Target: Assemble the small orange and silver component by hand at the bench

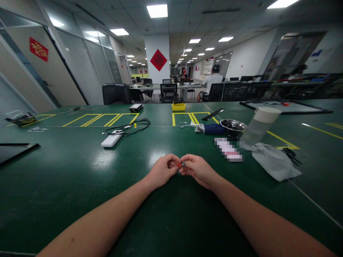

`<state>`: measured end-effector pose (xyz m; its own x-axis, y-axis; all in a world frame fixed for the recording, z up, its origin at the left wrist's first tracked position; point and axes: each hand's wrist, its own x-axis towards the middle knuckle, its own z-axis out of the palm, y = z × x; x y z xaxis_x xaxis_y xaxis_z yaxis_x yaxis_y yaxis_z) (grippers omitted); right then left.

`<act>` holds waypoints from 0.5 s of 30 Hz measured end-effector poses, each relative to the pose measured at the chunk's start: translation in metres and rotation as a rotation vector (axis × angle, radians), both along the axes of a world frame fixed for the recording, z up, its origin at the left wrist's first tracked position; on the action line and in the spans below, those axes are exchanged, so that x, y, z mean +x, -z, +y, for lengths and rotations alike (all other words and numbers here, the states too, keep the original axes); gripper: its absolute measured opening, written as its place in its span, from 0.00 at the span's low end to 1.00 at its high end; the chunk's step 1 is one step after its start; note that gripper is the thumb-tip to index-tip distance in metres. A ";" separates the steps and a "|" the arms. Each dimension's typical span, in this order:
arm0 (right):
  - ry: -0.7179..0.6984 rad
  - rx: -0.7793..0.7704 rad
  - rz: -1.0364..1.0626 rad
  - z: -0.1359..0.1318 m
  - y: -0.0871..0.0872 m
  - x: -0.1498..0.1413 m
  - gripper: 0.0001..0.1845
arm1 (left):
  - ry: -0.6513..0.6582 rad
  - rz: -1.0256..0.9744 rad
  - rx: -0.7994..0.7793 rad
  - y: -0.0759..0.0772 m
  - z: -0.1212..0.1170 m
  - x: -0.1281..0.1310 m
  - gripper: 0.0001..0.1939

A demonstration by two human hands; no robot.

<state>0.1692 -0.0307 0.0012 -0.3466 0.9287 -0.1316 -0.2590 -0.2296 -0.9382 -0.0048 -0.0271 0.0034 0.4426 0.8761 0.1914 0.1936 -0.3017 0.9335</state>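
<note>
Close together over the green table [128, 210], my two hands meet fingertip to fingertip. My left hand [163, 171] is closed, pinching a small orange-red piece [178, 165], largely covered by the fingers. Between the thumb and fingers of my right hand [198, 169] is a small silvery metal piece [183, 164], facing the orange one. Both pieces are too small for me to tell their kind. Whether they touch each other I cannot tell.
A white power bank [111, 140] with a black cable [144, 123] lies to the left. On the right are a metal bowl [232, 125], a frosted bottle [258, 128], a grey pouch [276, 162] and a blue folded umbrella-like bundle [213, 129]. A yellow bin [178, 106] stands farther back.
</note>
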 end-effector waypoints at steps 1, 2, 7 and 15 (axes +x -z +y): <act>-0.002 0.004 0.000 0.000 0.000 0.000 0.06 | 0.001 0.001 0.010 0.000 0.000 0.000 0.11; -0.005 0.010 -0.001 0.001 0.001 0.000 0.06 | -0.001 0.004 0.019 0.001 0.000 0.000 0.11; -0.011 0.025 -0.015 0.001 0.002 -0.001 0.07 | -0.017 0.032 0.053 0.002 0.001 0.000 0.14; -0.010 0.027 -0.025 0.001 0.003 0.000 0.08 | -0.014 0.022 0.040 0.003 0.001 0.000 0.14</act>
